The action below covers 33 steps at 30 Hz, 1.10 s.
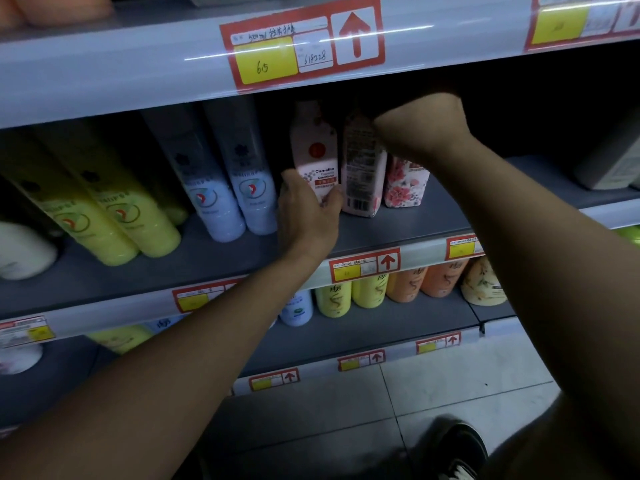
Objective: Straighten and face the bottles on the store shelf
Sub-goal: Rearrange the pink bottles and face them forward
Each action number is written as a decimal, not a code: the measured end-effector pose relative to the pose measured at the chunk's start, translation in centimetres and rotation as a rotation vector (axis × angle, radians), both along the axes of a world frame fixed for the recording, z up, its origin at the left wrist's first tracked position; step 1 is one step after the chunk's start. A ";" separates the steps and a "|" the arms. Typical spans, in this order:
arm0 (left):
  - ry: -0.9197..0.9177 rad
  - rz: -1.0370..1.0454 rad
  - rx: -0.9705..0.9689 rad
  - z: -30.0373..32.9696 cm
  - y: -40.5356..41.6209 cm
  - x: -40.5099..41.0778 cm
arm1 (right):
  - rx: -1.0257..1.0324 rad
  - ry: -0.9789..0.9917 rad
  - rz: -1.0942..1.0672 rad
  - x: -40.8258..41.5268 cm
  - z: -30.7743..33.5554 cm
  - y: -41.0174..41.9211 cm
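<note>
On the middle shelf (214,258) stand three pink bottles. The Camellia conditioner bottle (315,150) faces front, and my left hand (304,213) is wrapped around its base. Beside it a pink bottle (363,168) shows its back label and barcode; my right hand (419,123) grips its top under the upper shelf, fingers hidden in shadow. A floral pink bottle (405,185) stands behind to the right, partly covered by my right wrist.
Left of the pink ones stand two blue bottles (221,188), yellow bottles (114,209) and a white one (24,251). A grey box (609,161) sits far right. The lower shelf holds yellow and orange bottles (405,285). Price tags (304,43) line the shelf edges.
</note>
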<state>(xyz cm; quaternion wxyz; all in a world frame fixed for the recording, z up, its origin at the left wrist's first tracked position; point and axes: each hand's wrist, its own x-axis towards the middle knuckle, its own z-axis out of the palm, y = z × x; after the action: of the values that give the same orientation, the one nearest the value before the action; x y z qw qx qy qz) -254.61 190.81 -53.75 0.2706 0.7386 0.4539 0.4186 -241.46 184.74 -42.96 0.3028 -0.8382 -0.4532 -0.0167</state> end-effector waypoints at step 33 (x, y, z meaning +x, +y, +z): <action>0.038 -0.025 -0.027 0.7 0.1 -0.7 | 0.007 -0.047 -0.037 -0.4 -0.5 0.0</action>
<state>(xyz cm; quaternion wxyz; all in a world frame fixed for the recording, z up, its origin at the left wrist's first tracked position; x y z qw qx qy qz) -255.26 190.87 -53.09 0.2770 0.7483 0.4552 0.3951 -241.86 184.71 -43.46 0.2949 -0.8447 -0.4446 -0.0435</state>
